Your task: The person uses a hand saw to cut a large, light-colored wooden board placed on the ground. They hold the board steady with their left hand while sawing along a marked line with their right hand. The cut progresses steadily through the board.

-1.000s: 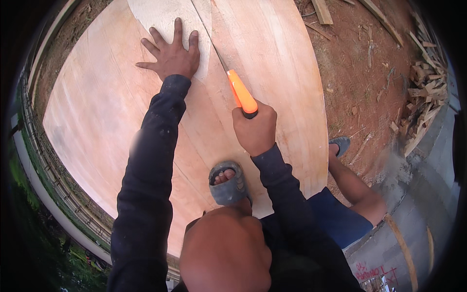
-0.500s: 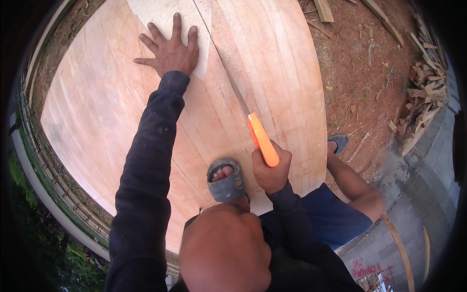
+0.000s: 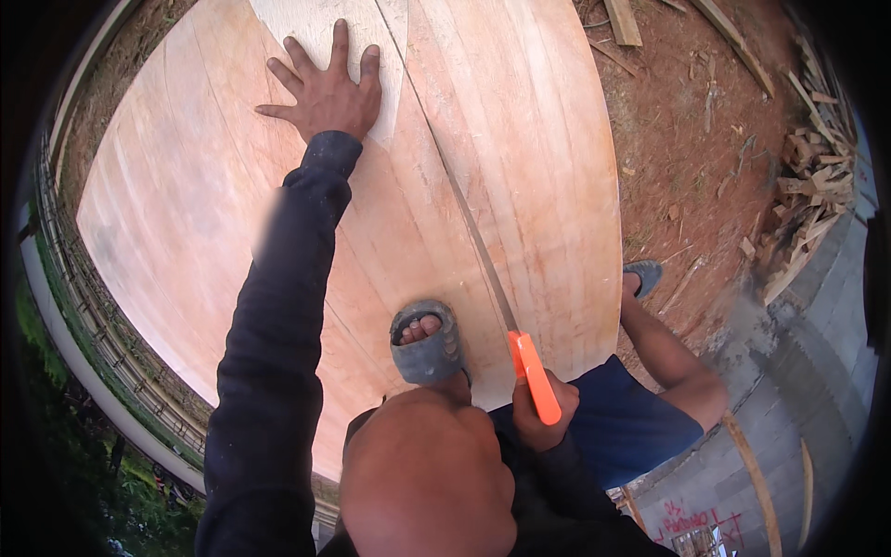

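A large plywood sheet (image 3: 186, 204) fills the middle of the head view, with a paler area near the top. My left hand (image 3: 329, 93) lies flat on it with fingers spread, left of a long thin dark line. My right hand (image 3: 543, 418) is closed on the orange handle of a handsaw (image 3: 534, 376), low and right of centre. The saw's blade runs up and left along that line; I cannot make out where blade ends and line begins. My sandalled foot (image 3: 422, 339) rests on the sheet, left of the saw.
Reddish dirt (image 3: 687, 186) lies right of the sheet, with loose planks (image 3: 622, 19) and a pile of scrap wood (image 3: 807, 195). My other foot (image 3: 640, 277) is at the sheet's right edge. Grey blockwork (image 3: 761, 390) is at lower right, greenery (image 3: 65, 418) at lower left.
My right hand has drawn the saw down toward my body and slightly right, showing much more blade. My left hand stays spread on the sheet, a little higher in the picture.
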`<state>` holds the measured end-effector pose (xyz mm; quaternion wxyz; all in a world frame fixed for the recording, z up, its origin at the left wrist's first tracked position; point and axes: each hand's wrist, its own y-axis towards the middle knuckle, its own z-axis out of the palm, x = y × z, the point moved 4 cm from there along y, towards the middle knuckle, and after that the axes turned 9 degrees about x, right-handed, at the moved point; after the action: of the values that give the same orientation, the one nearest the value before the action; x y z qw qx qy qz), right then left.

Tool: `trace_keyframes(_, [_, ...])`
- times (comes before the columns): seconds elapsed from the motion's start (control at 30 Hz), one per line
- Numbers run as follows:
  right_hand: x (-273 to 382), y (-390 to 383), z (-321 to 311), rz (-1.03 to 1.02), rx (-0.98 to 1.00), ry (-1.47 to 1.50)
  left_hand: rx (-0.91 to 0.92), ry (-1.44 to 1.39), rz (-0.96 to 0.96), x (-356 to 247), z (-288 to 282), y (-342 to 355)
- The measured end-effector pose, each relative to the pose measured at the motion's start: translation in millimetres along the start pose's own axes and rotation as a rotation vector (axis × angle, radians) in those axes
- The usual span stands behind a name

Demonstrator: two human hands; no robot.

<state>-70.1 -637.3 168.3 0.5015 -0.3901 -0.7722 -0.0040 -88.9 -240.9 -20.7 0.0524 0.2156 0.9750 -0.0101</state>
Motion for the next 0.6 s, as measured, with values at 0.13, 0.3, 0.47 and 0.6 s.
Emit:
trace_keyframes(0.13, [-4.3, 149.6, 71.7, -0.029, -0.033, 0.219, -0.023, 0.026, 0.002, -6.4, 4.3, 6.1])
trace_keyframes(0.3, [-9.5, 122.2, 59.5, -0.003, -0.024, 0.246, -0.026, -0.023, 0.020, -2.0, 6.1, 9.0])
trace_keyframes(0.47, [-19.5, -37.9, -10.9, -0.075, 0.016, -0.080, -0.033, 0.013, 0.006, 5.0, 4.0, 2.2])
trace_keyframes(0.6, [-13.3, -10.2, 5.0, -0.038, -0.030, -0.034, -0.013, 0.006, 0.006, -1.8, 1.6, 0.6])
